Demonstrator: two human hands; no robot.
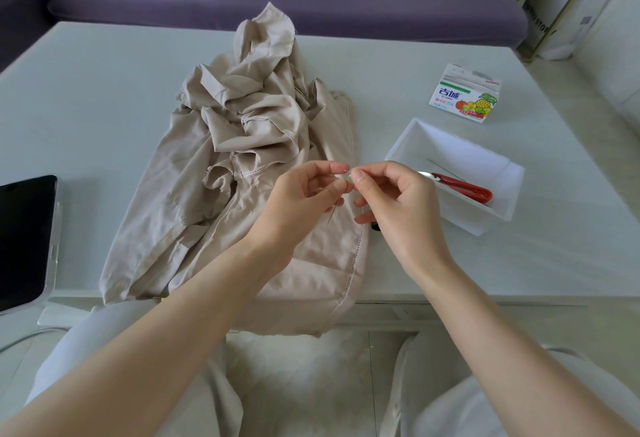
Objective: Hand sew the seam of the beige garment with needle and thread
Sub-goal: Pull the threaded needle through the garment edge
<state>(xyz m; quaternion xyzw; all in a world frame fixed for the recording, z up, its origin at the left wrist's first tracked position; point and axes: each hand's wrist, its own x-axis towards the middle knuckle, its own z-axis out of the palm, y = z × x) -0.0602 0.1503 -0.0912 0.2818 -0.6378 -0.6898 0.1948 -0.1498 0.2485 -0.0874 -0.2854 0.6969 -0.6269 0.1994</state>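
Grip of left hand pinches thin steel needle, tip pointing down. Grip of right hand pinches pale thread at the needle's upper end. Both hover over crumpled beige fabric garment, mid pale grey surface.

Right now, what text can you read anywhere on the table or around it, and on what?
"古城", white on blue, on the small carton.
Smaller pink line beneath it: too small to read.
Vertical lettering on the white container, far right: too blurred to read.
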